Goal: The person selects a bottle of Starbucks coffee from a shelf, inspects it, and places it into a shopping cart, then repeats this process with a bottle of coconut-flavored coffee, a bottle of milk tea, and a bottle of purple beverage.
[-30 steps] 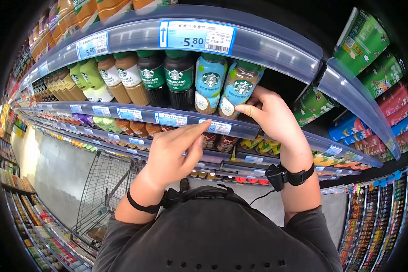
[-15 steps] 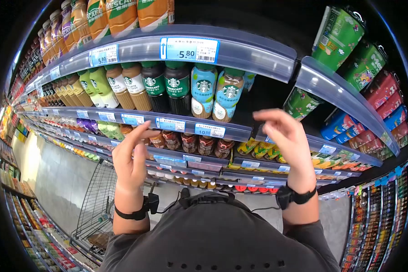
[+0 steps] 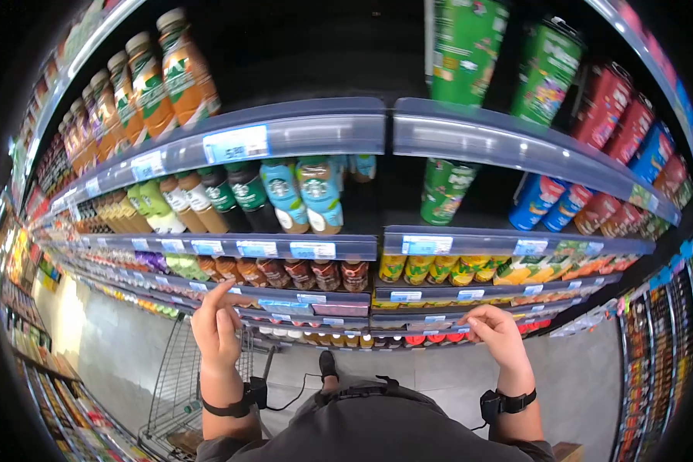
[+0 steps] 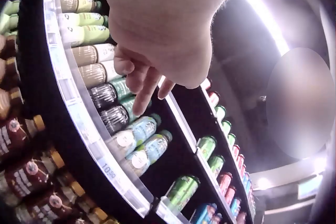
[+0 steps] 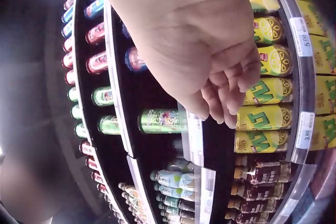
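In the head view my left hand (image 3: 217,329) hangs in front of the lower shelves, fingers loosely bent and holding nothing. My right hand (image 3: 500,336), also empty with relaxed fingers, is lower right of the shelf divider. Two blue-labelled coffee bottles, one (image 3: 320,194) in front at the row's right end, stand upright beside dark green-labelled bottles (image 3: 248,195). Neither hand touches them. The left wrist view has the left hand (image 4: 157,40) over the shelf of bottles; the right wrist view has the right hand (image 5: 210,61) near yellow cans (image 5: 265,91).
Shelf edges (image 3: 300,137) with price tags curve across the view. Green canisters (image 3: 547,71) and blue ones (image 3: 537,202) stand at the right. A wire cart (image 3: 179,368) is at the lower left, near a shoe (image 3: 328,364) on the grey floor.
The right hand let go of the front blue-labelled bottle and drew back downward. The left hand moved left, off the shelf edge. The view has shifted right, showing more of the right-hand shelves.
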A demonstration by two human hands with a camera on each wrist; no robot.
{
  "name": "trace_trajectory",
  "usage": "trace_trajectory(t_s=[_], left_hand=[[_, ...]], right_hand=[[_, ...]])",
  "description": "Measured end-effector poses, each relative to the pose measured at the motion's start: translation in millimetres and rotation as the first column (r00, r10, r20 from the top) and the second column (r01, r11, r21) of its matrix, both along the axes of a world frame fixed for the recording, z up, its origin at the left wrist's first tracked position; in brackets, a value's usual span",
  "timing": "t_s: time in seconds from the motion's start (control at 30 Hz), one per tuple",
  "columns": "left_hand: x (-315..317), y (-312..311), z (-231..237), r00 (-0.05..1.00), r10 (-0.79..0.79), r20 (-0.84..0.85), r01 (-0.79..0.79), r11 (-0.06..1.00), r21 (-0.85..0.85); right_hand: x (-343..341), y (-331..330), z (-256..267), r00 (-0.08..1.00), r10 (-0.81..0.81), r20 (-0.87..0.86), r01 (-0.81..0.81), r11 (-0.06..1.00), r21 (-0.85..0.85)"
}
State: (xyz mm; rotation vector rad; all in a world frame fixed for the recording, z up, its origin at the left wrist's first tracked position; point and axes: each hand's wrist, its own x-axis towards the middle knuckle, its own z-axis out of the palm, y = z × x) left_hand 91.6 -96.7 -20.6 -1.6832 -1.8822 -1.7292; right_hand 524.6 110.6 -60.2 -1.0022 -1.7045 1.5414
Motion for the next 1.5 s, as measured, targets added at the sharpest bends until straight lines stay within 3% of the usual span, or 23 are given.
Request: trace_trajectory(t_s=[0.23,0.47,0.67,0.87,0.97,1.1,1.27,1.4,1.5], left_hand=[[43.3,30.1,-4.9,0.989,-0.147,0.003,0.147,0.989,-0.01],[80.0,71.6,-18.4,0.959,-0.281,0.045,0.281,0.96,0.011],[115.4,109.6,-21.2,0.888,-0.456,0.056,0.457,0.89,0.009],[138.0,122.1,-18.7,0.846,-0.533,0.01,0.533,0.846,-0.019],[136.7,116.2,-18.8,0.862,-0.507,-0.015,0.506,0.861,-0.048],[109.6,76.2,-28.6,0.922,-0.385,-0.031,0.38,0.92,-0.096],[69.2,8.6,-40.8,0.991,-0.128,-0.027,0.121,0.976,-0.182],[52.3,-53.6,-32.0,0.997,0.072,0.018,-0.065,0.964,-0.258],[40.2,-90.6,-30.1,0.983,0.181,-0.032,-0.183,0.957,-0.224]], right_hand=[[49.2,-24.2,-6.0,0.995,-0.014,0.096,0.014,1.0,0.006],[115.5,-62.9,2.9,0.975,-0.201,0.09,0.193,0.977,0.088],[155.9,-106.0,4.7,0.925,-0.359,0.122,0.358,0.933,0.035],[169.7,-129.4,6.0,0.892,-0.438,0.115,0.437,0.899,0.035],[166.1,-127.6,3.9,0.897,-0.429,0.105,0.43,0.903,0.017],[141.3,-95.7,-12.0,0.955,-0.259,0.146,0.261,0.965,0.004],[85.2,-49.8,-26.8,0.991,-0.024,0.131,0.026,1.0,-0.014],[28.8,-20.8,-42.2,0.98,0.174,0.094,-0.169,0.983,-0.067],[-19.7,-10.1,-41.8,0.948,0.303,0.091,-0.297,0.952,-0.078]])
